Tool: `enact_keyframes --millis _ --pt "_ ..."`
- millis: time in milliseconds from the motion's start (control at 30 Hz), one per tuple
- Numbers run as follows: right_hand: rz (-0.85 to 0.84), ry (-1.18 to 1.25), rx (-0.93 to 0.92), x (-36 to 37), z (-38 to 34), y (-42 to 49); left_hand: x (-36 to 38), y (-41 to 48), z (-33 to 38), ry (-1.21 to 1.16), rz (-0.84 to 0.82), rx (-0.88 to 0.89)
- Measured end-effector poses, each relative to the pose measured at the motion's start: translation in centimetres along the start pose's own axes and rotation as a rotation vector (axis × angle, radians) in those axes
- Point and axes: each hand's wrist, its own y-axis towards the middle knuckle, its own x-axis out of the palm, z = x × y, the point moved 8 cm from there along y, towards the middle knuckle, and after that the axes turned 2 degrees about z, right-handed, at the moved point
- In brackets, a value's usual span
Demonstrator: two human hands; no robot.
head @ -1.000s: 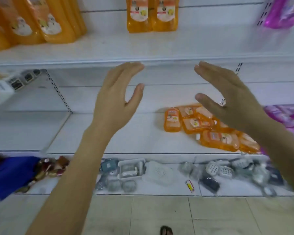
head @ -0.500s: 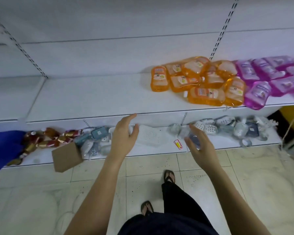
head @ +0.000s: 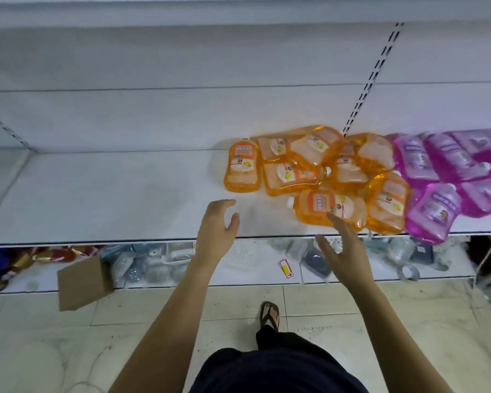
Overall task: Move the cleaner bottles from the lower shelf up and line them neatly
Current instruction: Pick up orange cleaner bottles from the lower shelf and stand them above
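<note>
site: shop shelving, head view looking down; all positions given rel. to the orange bottle heap (head: 309,165) on the lower shelf (head: 97,194).

task items: orange cleaner bottles lie flat and overlapping, caps pointing various ways; none upright, none lined up; judged dumped rather than placed, hence the tangle. purple bottles (head: 448,171) butt against the heap's right side in the same disorder; one sits at the shelf lip. the front bottle (head: 330,208) lies at the heap's near edge, cap to the left, nothing resting on it; prob. the easiest first pick.

hands: left hand (head: 217,225) hovers just left of the heap's near edge, over bare shelf; fingers spread, thumb out, holds nothing, apart from every bottle. right hand (head: 342,245) is at the heap's near edge, fingertips overlapping the front bottle in the picture; fingers loosely spread, nothing gripped; contact w/ the bottle cannot be told. palms face each other w/ the front bottle's cap end between them; reads as set-up for a two-handed lift; judgement only.

other: below the heap, a bottom shelf (head: 465,279) w/ small packaged goods (head: 153,265) and a price tag (head: 286,268); cardboard box (head: 84,282) well left of and below the heap; slotted upright (head: 372,80) rises behind it.

status: destination level out of frame; progress there cannot be told. risk: glossy bottles interlock; pulling one may drag neighbours over the lip.
</note>
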Motion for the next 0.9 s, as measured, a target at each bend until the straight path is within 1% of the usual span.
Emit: enact_keyframes --millis 67,133,233,300,333,433,567,733,900 --pt "-0.017 -0.040 -0.054 -0.3 -0.1 2.3 0.5 1.9 0.2 0.030 0.029 -0.018" --pt "-0.040 -0.130 -0.086 -0.3 0.1 4.5 1.3 4.1 0.2 0.077 0.010 -0.030" --pt "-0.154 -0.353 -0.055 0.6 2.0 7.5 2.6 7.8 -0.1 0.126 -0.077 -0.110" --pt "-0.225 -0.416 -0.015 1.3 3.2 8.6 3.7 10.1 -0.3 0.168 -0.143 -0.189" --pt "-0.230 -0.424 -0.016 1.4 3.4 8.9 4.4 11.0 -0.7 0.175 -0.175 -0.237" --pt "-0.160 -0.437 -0.048 1.0 2.9 8.9 5.9 12.3 -1.3 0.089 -0.221 -0.349" --pt "-0.090 -0.476 -0.056 2.1 2.1 7.7 6.3 12.7 -3.1 -0.083 -0.216 -0.366" --pt "-0.010 -0.498 -0.067 4.6 -0.7 5.9 3.2 9.8 -3.5 -0.162 -0.171 -0.337" --pt "0.042 -0.447 -0.069 6.3 -3.3 5.1 0.2 5.7 -6.0 -0.274 -0.116 -0.440"
